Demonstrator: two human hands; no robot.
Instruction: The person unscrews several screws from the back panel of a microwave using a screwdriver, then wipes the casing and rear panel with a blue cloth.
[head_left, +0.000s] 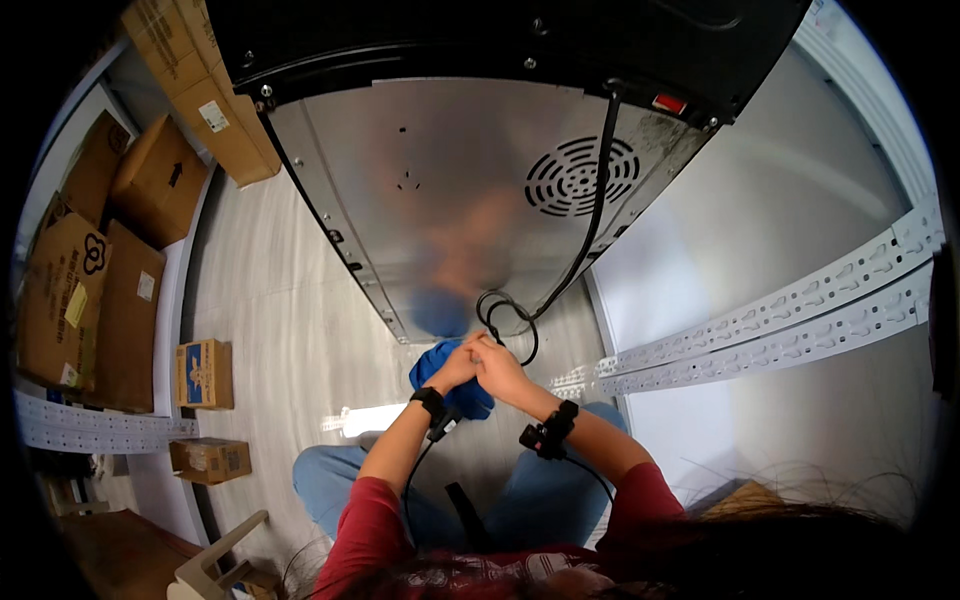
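My left hand [455, 370] and my right hand [497, 368] meet close together at the foot of a tall metal appliance [420, 170]. The fingers of both are closed and pressed toward each other. Whatever they pinch is too small or hidden to make out. Beneath them a crumpled blue thing [430, 366], cloth or bag, lies on the floor against my left hand. A black power cord [602, 185] runs down the appliance's grey back panel and coils in loops right beside my right fingertips. Whether the fingers touch the cord is unclear.
Cardboard boxes [160, 185] are stacked on the left, with a smaller carton [204, 374] and an open box [210, 460] nearer. A perforated white shelf frame [780, 325] stands on the right. A beige chair part [225, 550] is at lower left.
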